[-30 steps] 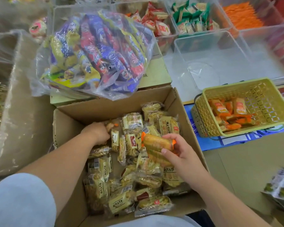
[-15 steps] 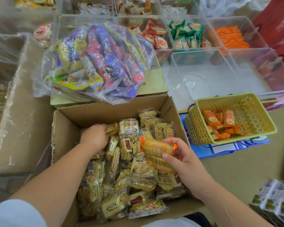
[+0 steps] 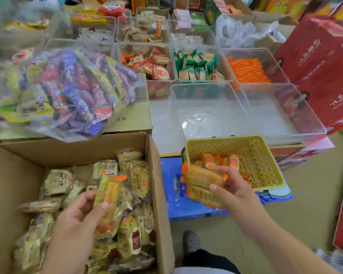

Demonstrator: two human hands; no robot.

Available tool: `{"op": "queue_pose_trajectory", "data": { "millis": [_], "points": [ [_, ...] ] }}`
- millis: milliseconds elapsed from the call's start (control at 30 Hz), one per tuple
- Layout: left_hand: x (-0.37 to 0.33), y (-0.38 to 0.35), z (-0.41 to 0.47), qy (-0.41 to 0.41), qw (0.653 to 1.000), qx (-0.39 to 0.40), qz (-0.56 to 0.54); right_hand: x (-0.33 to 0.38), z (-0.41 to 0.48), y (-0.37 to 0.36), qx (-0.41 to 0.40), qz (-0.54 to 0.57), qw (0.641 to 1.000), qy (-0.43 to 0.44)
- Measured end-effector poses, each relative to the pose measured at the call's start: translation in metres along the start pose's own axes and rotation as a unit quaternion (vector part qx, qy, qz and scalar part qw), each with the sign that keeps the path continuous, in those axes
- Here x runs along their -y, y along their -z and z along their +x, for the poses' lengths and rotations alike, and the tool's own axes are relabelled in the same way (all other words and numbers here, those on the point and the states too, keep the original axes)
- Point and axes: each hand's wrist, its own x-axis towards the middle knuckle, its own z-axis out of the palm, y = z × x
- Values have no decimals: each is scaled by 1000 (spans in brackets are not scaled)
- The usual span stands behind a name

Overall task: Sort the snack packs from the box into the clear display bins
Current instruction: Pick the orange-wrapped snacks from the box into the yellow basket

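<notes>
Cardboard box (image 3: pixel 12 184) sat open on the tan floor (image 3: pixel 315 184), full of crinkly clear-wrapped snack packs (image 3: pixel 131 236). Our left hand (image 3: pixel 81 212) pinched one orange-ended pack (image 3: pixel 108 192) above the box. Our right hand (image 3: pixel 232 190) gripped a stacked pair (image 3: pixel 202 177) of the same kind just in front of the yellow lattice basket (image 3: pixel 265 169), which stood on a blue sheet (image 3: pixel 176 206). Rigid clear bins (image 3: pixel 212 107) sat in rows beyond; several held red, green and orange packs.

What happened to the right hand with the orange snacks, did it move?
Yes. The right hand went right, out of the cardboard box, toward the yellow basket, holding orange packs.
</notes>
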Motion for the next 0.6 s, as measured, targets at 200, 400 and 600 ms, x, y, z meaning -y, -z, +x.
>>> {"op": "queue_pose_trajectory", "data": {
  "millis": [200, 400, 600],
  "points": [
    [5, -103, -35, 43, 996, -48, -61, -17, 46, 138, -79, -114, 990, 22],
    [-2, -165, -61, 43, 998, -29, -35, -45, 91, 195, 17, -459, 888, 28],
    [-10, -215, -58, 20, 997, 21, 67, -57, 97, 202, 170, -568, 804, 45]
  ]
}}
